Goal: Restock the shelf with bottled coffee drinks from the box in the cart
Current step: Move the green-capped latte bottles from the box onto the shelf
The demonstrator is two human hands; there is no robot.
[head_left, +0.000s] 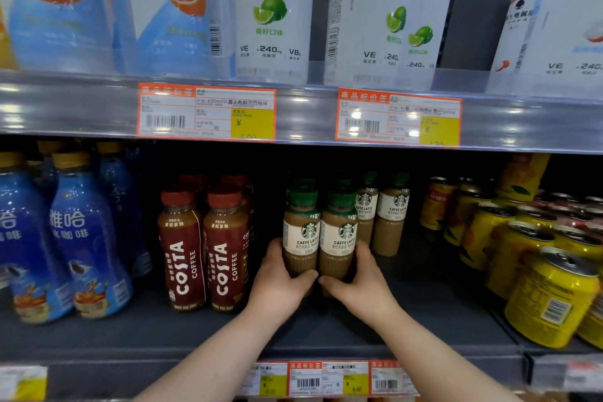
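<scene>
Two green-capped caffe latte bottles stand side by side on the dark shelf (326, 333). My left hand (280, 281) wraps the base of the left bottle (301, 232). My right hand (359, 284) wraps the base of the right bottle (339, 235). My thumbs meet in front of them. Two more latte bottles (381, 209) of the same kind stand farther back and to the right. The box and the cart are out of view.
Red Costa coffee bottles (205, 251) stand just left of my hands, blue bottles (81, 238) beyond them. Yellow cans (551, 297) crowd the right side. The upper shelf edge (293, 111) with price tags hangs overhead, large drink bottles above it.
</scene>
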